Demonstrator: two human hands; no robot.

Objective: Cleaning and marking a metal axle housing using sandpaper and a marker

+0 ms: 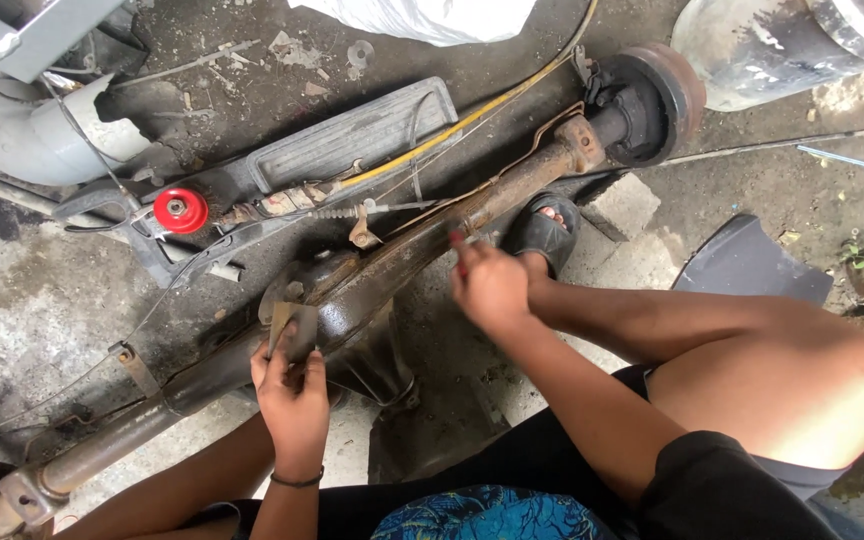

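Observation:
A long rusty rear axle (422, 240) lies diagonally across the concrete floor, with a brake drum (652, 100) at its far right end. My left hand (292, 385) presses a folded piece of sandpaper (290, 330) against the bulging centre housing of the axle. My right hand (490, 285) is closed on a small red-handled tool (459, 250) whose tip touches the axle tube to the right of the housing. My sandalled foot (544, 228) rests just behind the tube.
A red round cap (180, 210) and a yellow cable (452, 125) lie beyond the axle beside a grey flat panel (352, 135). A grey pipe elbow (42, 135) sits at upper left, a metal drum (752, 45) at upper right, a concrete block (624, 205) near my foot.

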